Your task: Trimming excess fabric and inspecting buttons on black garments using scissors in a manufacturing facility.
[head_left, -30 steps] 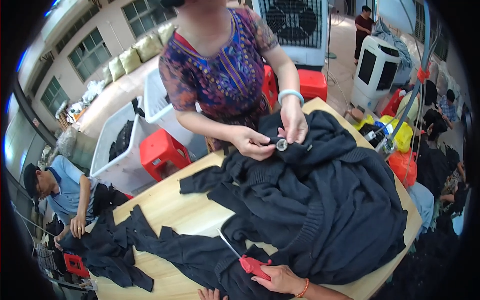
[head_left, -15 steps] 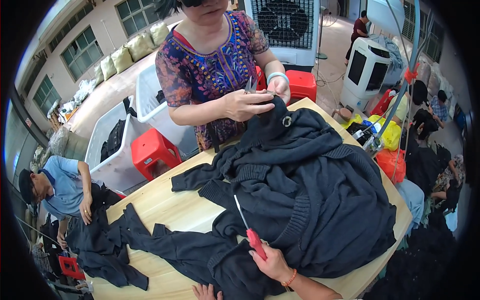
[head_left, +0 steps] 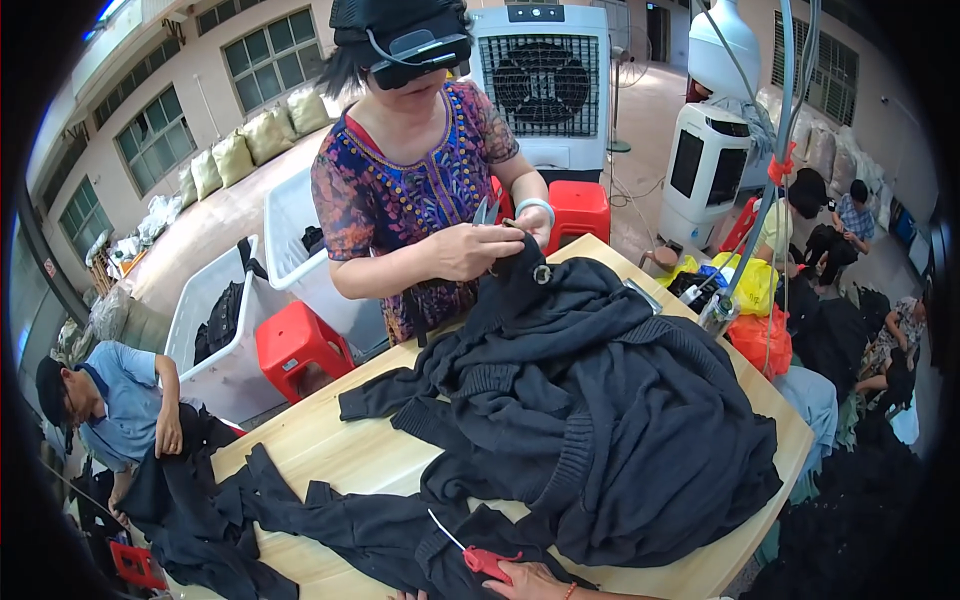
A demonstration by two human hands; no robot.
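Note:
My right hand (head_left: 535,582) is closed around a red-handled tool (head_left: 487,563) at the table's near side. The tool's long, thin, pale tip points up and left, over a black knit garment (head_left: 400,535). Only the fingertips of my left hand (head_left: 408,596) show at the lower edge, apart and flat by that garment. A large heap of black knitwear (head_left: 640,440) with ribbed bands covers the right of the table. Across from me, a person in a patterned top handles a raised black piece (head_left: 518,268) with a metal-bladed tool (head_left: 486,212) in hand.
The pale wooden table (head_left: 375,440) has bare wood at its left. Red stools (head_left: 300,345) and white bins (head_left: 215,285) stand beyond it. At left, another person in blue (head_left: 130,400) handles black cloth. Yellow and orange bags (head_left: 755,340) hang near a pole at right.
My view has shifted, so both my hands sit lower in it. My right hand and the red-handled tool have moved down and left. The person opposite still works on the black piece.

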